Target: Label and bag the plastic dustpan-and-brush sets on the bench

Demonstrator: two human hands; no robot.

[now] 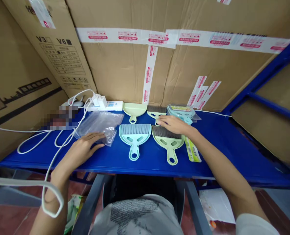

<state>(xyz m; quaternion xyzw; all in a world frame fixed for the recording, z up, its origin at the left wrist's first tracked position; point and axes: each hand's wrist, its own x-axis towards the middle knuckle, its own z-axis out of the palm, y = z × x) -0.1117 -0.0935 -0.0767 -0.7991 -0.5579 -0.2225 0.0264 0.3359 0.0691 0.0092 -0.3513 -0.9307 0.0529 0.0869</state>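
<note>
My left hand (88, 146) rests at the front edge of the clear plastic bags (99, 122), its fingers stretched out and the thumb apart. At the back of the blue table, my right hand (173, 124) has its fingertips closed on the handle of a pale green hand brush (156, 113) with dark bristles. Left of that brush lies a pale green dustpan (134, 109). Nearer the front, a light blue brush and dustpan set (134, 138) sits beside a green brush and dustpan set (168, 143), partly covered by my right hand.
A bagged light blue set (181, 112) lies behind my right wrist, and a yellow-green label card (193, 150) under my forearm. White cables (68, 138) loop across the left side to a power strip (114, 106). Cardboard (120, 68) walls the back.
</note>
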